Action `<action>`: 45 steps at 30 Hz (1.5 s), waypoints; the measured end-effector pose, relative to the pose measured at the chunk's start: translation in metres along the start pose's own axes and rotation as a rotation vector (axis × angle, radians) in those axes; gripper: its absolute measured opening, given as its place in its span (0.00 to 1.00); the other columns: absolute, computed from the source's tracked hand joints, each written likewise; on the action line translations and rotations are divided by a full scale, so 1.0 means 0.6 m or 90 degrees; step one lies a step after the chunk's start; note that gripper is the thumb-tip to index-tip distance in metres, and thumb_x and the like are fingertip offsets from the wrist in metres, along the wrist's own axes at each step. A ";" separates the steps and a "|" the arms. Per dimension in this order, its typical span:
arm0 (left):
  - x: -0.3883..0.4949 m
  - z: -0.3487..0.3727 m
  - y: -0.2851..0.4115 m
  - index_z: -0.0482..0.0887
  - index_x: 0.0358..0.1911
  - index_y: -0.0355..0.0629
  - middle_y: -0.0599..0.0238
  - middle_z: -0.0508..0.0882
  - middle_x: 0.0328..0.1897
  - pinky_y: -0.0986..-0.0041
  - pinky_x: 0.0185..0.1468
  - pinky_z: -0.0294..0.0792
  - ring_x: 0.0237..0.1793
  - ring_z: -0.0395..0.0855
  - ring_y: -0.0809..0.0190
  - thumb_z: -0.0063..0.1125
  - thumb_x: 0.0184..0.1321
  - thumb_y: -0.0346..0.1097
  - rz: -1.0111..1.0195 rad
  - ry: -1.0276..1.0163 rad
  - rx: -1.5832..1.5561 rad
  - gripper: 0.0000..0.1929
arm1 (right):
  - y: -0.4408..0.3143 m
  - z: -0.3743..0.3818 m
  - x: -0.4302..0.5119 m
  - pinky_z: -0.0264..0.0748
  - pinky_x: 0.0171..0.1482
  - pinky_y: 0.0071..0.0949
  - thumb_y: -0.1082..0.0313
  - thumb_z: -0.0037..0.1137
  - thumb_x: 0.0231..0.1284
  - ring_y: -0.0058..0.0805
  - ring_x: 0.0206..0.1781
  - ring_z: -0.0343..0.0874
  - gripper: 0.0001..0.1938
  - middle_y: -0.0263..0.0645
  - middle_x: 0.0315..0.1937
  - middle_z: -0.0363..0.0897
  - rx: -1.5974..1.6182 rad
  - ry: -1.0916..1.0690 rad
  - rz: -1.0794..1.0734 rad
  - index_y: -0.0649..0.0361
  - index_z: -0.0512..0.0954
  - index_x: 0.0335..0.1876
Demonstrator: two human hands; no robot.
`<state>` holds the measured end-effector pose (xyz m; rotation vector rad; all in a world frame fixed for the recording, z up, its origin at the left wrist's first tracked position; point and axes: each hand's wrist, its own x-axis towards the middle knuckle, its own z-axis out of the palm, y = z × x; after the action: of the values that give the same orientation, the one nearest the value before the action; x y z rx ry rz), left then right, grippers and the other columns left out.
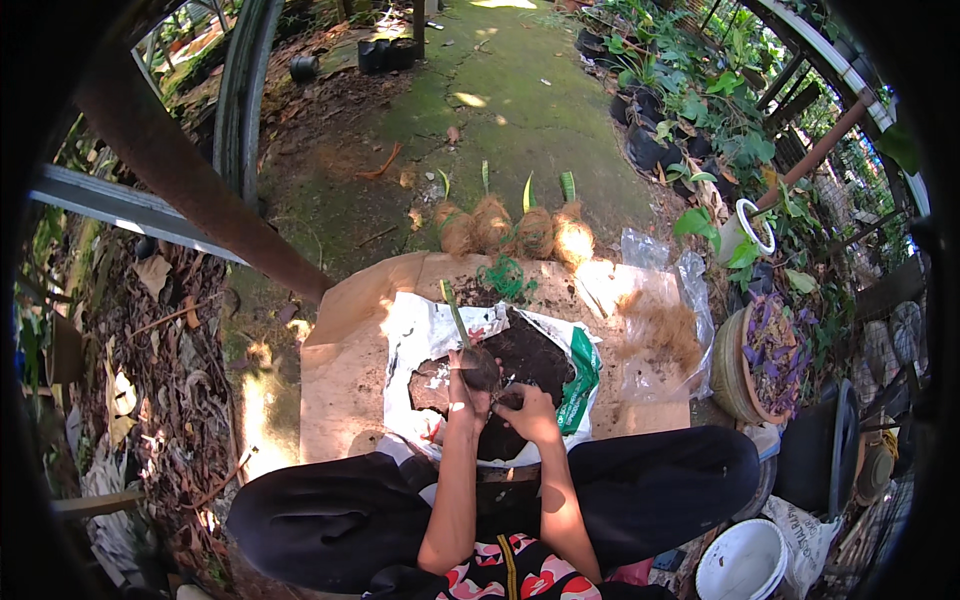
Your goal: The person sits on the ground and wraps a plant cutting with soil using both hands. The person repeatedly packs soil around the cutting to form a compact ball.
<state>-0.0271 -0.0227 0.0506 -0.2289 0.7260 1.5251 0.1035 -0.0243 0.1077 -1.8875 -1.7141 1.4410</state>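
My left hand (463, 397) is closed around a ball of dark soil (480, 369), from which a slim green leaf (453, 311) stands up. Close on its right, my right hand (531, 414) has bent fingers at the lower side of the ball; what they pinch looks like dark soil, not clearly seen. Beneath both hands lies an opened white and green plastic sack (583, 379) with loose dark soil (536, 352) on it. Beyond it are a tangle of green string (504, 279) and several fibre-wrapped balls (492, 225), each with a leaf tip. Loose brown coconut fibre (660, 330) lies at the right.
A cardboard sheet (337, 390) lies under the sack, with clear plastic (696, 281) at its right edge. A clay pot with purple plants (731, 367) and a white pot (757, 225) stand at right. A rusty pole (202, 180) slants in at left. White basins (742, 562) sit lower right.
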 end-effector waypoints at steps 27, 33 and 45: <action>-0.004 0.015 -0.010 0.78 0.52 0.44 0.60 0.82 0.36 0.62 0.36 0.78 0.35 0.83 0.55 0.43 0.70 0.63 -0.007 0.008 -0.051 0.28 | -0.081 0.012 -0.051 0.79 0.52 0.37 0.77 0.60 0.55 0.46 0.48 0.85 0.12 0.48 0.42 0.86 0.082 0.127 -0.194 0.63 0.84 0.46; 0.002 0.020 -0.015 0.78 0.52 0.44 0.62 0.81 0.35 0.66 0.43 0.77 0.37 0.83 0.58 0.44 0.70 0.63 0.005 0.011 0.030 0.28 | -0.070 -0.001 -0.027 0.79 0.52 0.36 0.74 0.60 0.58 0.43 0.46 0.86 0.08 0.46 0.42 0.86 0.078 0.216 -0.199 0.64 0.84 0.43; -0.008 0.039 -0.068 0.82 0.51 0.42 0.66 0.86 0.41 0.73 0.49 0.75 0.40 0.83 0.65 0.48 0.73 0.50 -0.080 0.026 0.262 0.19 | -0.014 0.032 0.055 0.67 0.59 0.45 0.60 0.41 0.74 0.49 0.53 0.75 0.16 0.50 0.48 0.78 0.168 0.458 -0.178 0.62 0.75 0.56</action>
<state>0.0189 -0.0164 0.0591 0.0053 1.0195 1.2245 0.0784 -0.0023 0.0874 -1.6489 -1.2892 0.7050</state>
